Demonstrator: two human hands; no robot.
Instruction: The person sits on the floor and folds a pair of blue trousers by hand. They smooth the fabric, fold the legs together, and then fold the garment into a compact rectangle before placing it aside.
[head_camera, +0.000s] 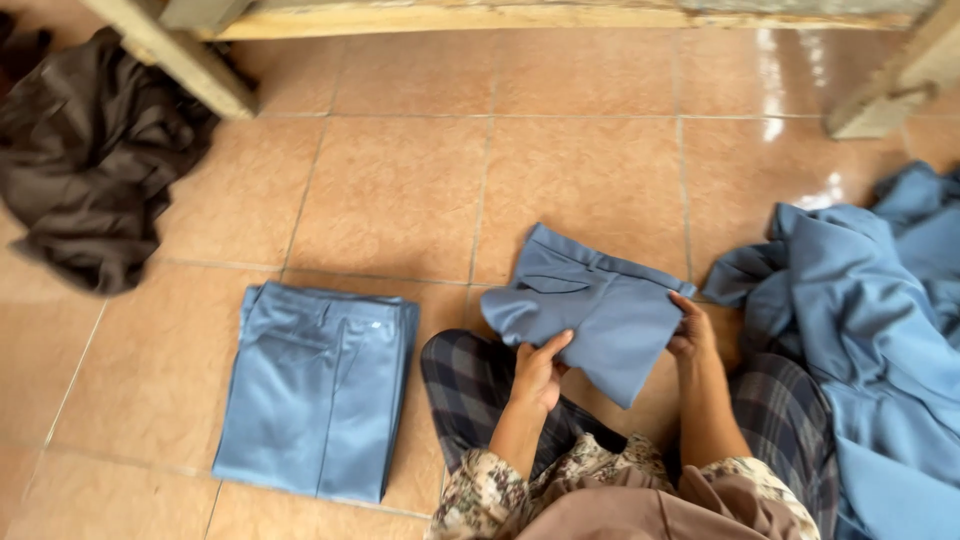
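- You hold a folded pair of blue trousers (590, 305) just above your lap, over the tile floor (400, 190), waistband and pocket turned away from you.
- Your left hand (538, 372) grips the near left edge: thumb spread on top, the other fingers tucked under the cloth, so it pinches the fold.
- Your right hand (692, 335) pinches the right edge the same way, fingers closed over the cloth near the waistband end.
- The step in hand looks like the last of the folding: the trousers are already doubled into a compact packet, but one corner hangs down loose between your hands.
- To your left a stack (318, 385) of like blue trousers lies flat on the floor, edges squared.
- To your right a loose heap of blue cloth (870, 330) lies unfolded, touching your knee.
- A dark garment (90, 150) lies crumpled at the far left, well apart.
- The next move likely calls for squaring that hanging corner, keeping both pinches firm so the fold does not open, then carrying the packet left and laying it level on the stack.
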